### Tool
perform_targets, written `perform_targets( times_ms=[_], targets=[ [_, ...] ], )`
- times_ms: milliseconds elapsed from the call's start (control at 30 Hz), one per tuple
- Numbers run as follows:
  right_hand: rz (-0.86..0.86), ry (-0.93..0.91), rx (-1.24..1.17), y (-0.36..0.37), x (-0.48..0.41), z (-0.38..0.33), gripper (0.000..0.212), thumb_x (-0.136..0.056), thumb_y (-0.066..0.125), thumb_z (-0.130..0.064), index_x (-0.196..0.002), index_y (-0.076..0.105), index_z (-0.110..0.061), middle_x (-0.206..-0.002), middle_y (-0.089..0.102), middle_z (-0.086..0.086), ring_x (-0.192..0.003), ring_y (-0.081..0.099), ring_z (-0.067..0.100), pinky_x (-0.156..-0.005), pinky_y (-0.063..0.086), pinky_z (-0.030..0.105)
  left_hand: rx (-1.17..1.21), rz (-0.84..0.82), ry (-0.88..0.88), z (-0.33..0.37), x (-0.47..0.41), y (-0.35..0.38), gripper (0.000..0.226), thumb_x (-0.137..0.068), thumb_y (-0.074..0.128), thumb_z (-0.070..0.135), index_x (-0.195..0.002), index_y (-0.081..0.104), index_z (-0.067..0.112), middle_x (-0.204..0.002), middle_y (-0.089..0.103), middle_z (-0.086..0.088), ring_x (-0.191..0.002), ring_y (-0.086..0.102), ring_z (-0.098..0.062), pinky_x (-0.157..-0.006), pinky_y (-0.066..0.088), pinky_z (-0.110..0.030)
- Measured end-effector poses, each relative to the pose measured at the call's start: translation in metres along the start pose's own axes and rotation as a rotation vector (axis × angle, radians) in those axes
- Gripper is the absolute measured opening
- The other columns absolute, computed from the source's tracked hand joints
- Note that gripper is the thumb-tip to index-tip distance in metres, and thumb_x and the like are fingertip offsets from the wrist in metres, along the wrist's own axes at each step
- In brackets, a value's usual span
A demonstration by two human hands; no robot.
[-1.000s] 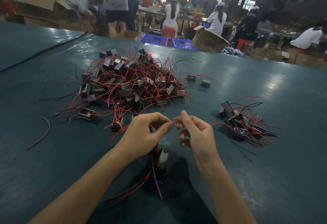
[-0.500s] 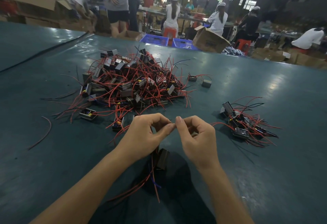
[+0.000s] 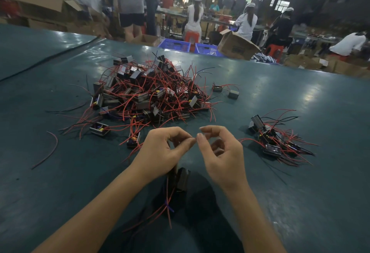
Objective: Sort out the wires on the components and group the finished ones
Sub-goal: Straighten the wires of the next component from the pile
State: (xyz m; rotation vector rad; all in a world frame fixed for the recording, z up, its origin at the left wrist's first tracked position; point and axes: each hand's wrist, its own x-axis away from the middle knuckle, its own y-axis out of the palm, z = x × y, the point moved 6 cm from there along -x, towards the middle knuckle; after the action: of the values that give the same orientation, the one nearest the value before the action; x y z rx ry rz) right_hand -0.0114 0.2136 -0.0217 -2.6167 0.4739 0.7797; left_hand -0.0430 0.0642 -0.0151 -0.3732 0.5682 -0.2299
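Seemingly early: small finished group right, big tangled pile ahead; left hand pinches wires of one component (right hand curled, hold unclear).

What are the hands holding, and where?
Left hand holds a dark component, apparently by its wires; grip hidden. Right hand pinches fingertips; contents cannot be told.

Both forearms forward, left grip and right grip curled, fingertips nearly touching.
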Motion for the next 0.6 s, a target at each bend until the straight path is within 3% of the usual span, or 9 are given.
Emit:
perform_targets(
  times_ms=[100,267,433,500,600],
  targets=[
    [-0.008,-0.166,0.114,-0.002,0.0,-0.006,0.004,-0.087,0.069,-0.017,-0.088,0.069,-0.021,-0.083,0.062,-0.01,-0.058,0.055,0.008,-0.049,0.038,0.012,0.048,-0.016,-0.046,-0.002,0.0,0.0,0.008,-0.087,0.071,0.017,-0.081,0.075,0.012,-0.067,0.069,0.007,-0.057,0.058,0.001,-0.056,0.039,-0.007],
    [-0.093,-0.11,0.141,0.0,-0.001,0.003,0.015,-0.091,0.067,-0.02,-0.078,0.07,-0.014,-0.07,0.057,-0.006,-0.054,0.05,0.01,-0.051,0.036,0.016,0.076,-0.032,-0.066,-0.005,-0.001,0.002,0.007,-0.087,0.071,0.018,-0.082,0.075,0.016,-0.068,0.069,0.01,-0.057,0.059,0.003,-0.056,0.04,-0.007],
    [-0.103,0.0,0.142,0.003,0.0,0.01,0.026,-0.09,0.06,-0.029,-0.07,0.065,-0.013,-0.057,0.051,-0.012,-0.049,0.046,0.008,-0.05,0.031,0.013,-0.047,0.009,0.052,0.001,0.002,0.0,0.003,-0.086,0.073,0.017,-0.083,0.075,0.018,-0.072,0.07,0.007,-0.071,0.065,-0.012,-0.064,0.05,-0.019],
    [-0.092,-0.012,0.11,0.002,0.0,0.008,0.026,-0.089,0.061,-0.028,-0.069,0.065,-0.012,-0.056,0.049,-0.013,-0.048,0.045,0.008,-0.05,0.03,0.012,-0.065,0.008,0.066,0.001,0.002,0.0,0.003,-0.086,0.073,0.017,-0.084,0.075,0.017,-0.073,0.07,0.007,-0.071,0.065,-0.013,-0.066,0.052,-0.024],
    [-0.102,-0.121,0.133,0.0,0.001,-0.002,0.019,-0.088,0.065,-0.024,-0.073,0.066,-0.013,-0.065,0.051,-0.013,-0.05,0.047,0.01,-0.048,0.035,0.019,-0.052,0.02,0.065,0.0,0.001,-0.002,0.003,-0.085,0.073,0.015,-0.084,0.075,0.017,-0.073,0.071,0.008,-0.071,0.066,-0.011,-0.065,0.051,-0.021]
  ],
)
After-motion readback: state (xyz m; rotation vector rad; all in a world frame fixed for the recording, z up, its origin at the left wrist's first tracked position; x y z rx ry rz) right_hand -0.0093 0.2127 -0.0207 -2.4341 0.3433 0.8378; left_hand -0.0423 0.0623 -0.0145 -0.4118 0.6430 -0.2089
